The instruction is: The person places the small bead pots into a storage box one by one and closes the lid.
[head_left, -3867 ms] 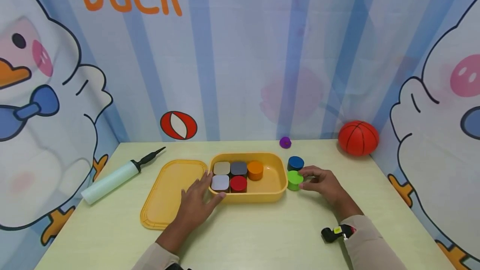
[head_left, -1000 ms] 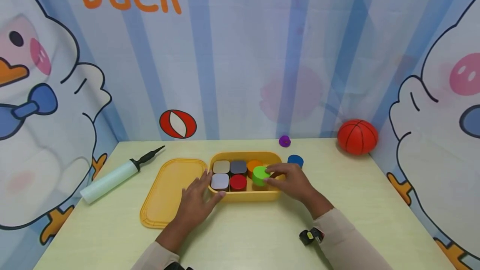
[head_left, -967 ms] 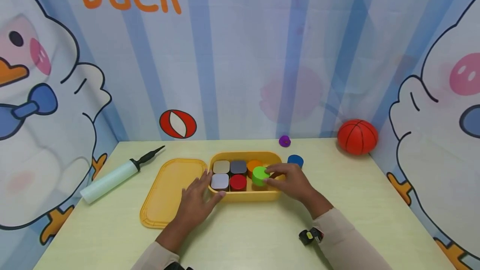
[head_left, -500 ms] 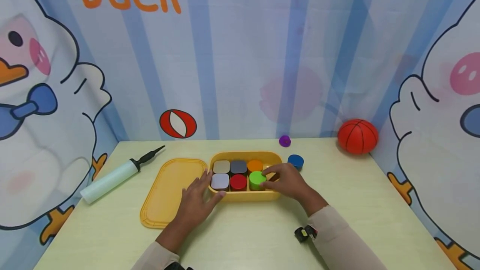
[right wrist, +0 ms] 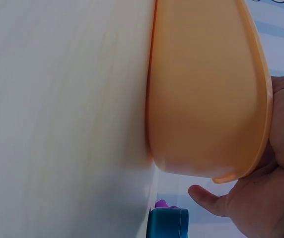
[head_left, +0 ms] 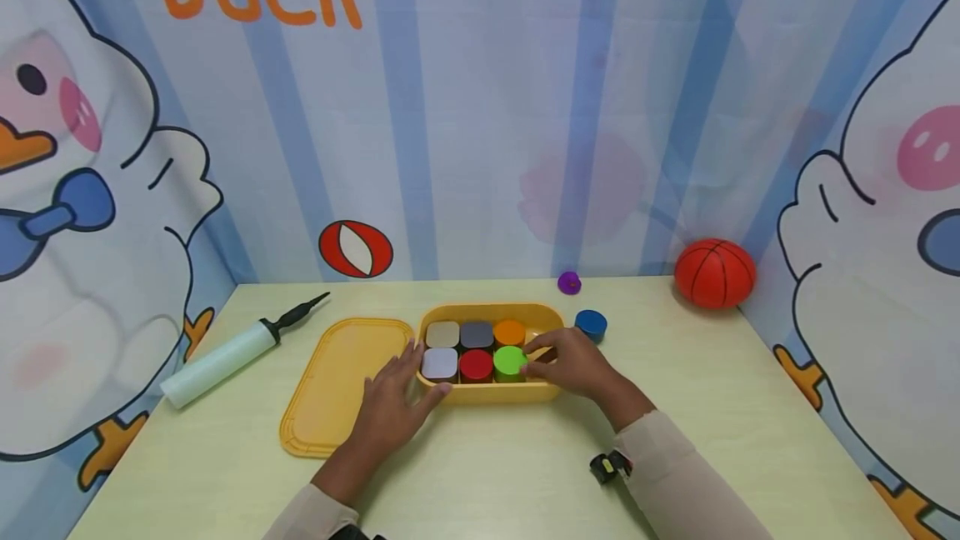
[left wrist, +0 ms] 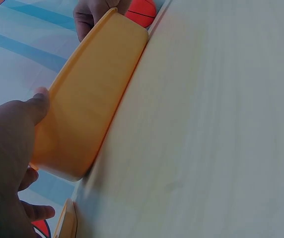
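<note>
An open yellow box (head_left: 495, 394) stands mid-table, holding two rows of small lidded pots: beige (head_left: 442, 334), dark grey (head_left: 477, 334) and orange (head_left: 509, 333) behind, pale lilac (head_left: 439, 363), red (head_left: 476, 366) and green (head_left: 510, 363) in front. My right hand (head_left: 581, 367) reaches over the box's right end, thumb and index finger at the green pot's right side; in the right wrist view the box wall hides those fingertips. My left hand (head_left: 390, 411) steadies the left end, fingers extended at the corner, thumb (left wrist: 41, 99) on the near rim.
A blue pot (head_left: 591, 324) stands just right of the box. The yellow lid (head_left: 341, 390) lies to its left, beside a pale green hand pump (head_left: 225, 365). At the back are a small purple piece (head_left: 569, 282) and a red ball (head_left: 715, 273).
My right hand has carried the green pot from beside the blue pot into the box, lowered it and shifted it left beside the red one. My left hand has stayed in place.
</note>
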Tool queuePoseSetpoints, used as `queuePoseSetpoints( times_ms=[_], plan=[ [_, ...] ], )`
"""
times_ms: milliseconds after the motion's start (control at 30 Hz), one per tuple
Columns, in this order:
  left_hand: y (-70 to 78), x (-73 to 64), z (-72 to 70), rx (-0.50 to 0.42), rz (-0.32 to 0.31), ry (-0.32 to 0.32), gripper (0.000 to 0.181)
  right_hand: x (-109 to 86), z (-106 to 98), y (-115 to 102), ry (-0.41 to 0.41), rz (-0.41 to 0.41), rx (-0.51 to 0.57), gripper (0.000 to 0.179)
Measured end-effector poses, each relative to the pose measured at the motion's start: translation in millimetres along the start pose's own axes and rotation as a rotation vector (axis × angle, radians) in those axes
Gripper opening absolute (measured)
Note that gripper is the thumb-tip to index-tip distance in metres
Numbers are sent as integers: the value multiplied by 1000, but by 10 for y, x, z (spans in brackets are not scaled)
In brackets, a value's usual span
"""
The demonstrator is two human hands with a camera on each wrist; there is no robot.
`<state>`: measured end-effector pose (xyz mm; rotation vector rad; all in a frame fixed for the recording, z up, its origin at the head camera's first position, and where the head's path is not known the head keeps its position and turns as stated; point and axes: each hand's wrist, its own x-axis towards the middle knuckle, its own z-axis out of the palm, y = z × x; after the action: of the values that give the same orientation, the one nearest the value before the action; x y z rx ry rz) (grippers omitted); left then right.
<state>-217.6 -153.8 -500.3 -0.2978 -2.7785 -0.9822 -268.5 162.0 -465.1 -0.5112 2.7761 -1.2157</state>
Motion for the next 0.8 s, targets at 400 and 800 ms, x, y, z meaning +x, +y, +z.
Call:
queuePoseSetpoints(
  times_ms=[400,800],
  plan=[
    [28,-12,-6,-1,-5,0,88,-30,-67,86,214,-172,34,18],
    [37,-28,-12,-8,-5,-2,87,15,-189,447,510,-151,125,31]
  ],
)
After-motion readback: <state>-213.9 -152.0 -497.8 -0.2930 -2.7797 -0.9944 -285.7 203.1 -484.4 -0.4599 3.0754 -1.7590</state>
